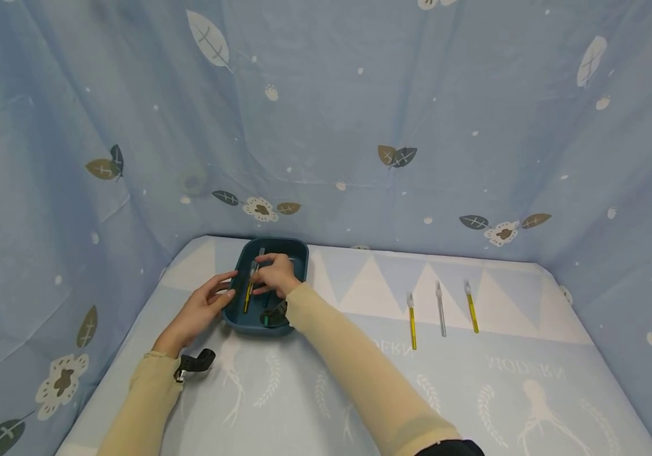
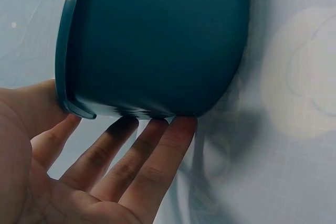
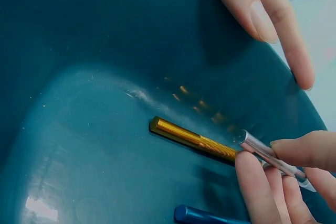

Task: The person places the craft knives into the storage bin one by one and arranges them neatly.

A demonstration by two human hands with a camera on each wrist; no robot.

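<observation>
A dark teal plastic tub [image 1: 306, 259] stands at the back left of the table. My left hand [image 1: 197, 311] holds its left side, the thumb at the rim and the fingertips [image 2: 176, 132] against the outer wall. Inside the tub, my right hand [image 1: 276, 276] pinches a silver craft knife [image 3: 260, 149] between thumb and fingers, its clear-capped end partly hidden by them. Below it on the tub floor lies a gold craft knife [image 3: 191, 139], partly covered by the fingers. A blue handle [image 3: 205, 214] shows at the lower edge of the right wrist view.
To the right on the patterned tablecloth [image 1: 383, 392] lie three capped craft knives: a gold one [image 1: 413, 326], a silver one [image 1: 441, 310] and another gold one [image 1: 471, 309]. Blue patterned curtains [image 1: 326, 126] enclose the table at the back and sides.
</observation>
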